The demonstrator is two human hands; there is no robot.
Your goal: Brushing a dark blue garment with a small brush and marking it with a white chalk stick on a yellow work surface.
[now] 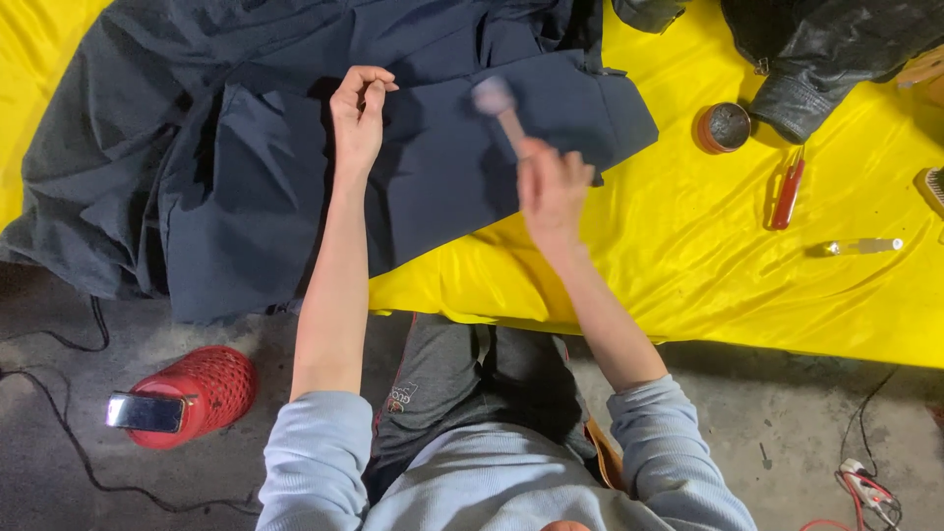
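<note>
left hand (358,113) curled, fingertips pinched, right hand (553,187) fisted, blurred

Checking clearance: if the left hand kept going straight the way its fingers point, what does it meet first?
The left hand points away from the person, its fingers curled on the dark navy garment. Going on, it would likely meet only more of that cloth, bunched in folds ahead; depth is unclear.

A garment (295,147) lies on the cloth (688,275), tin (724,127) right.

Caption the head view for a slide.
Left hand pins dark blue garment on yellow cloth; right hand swings a blurred hammer.
</note>
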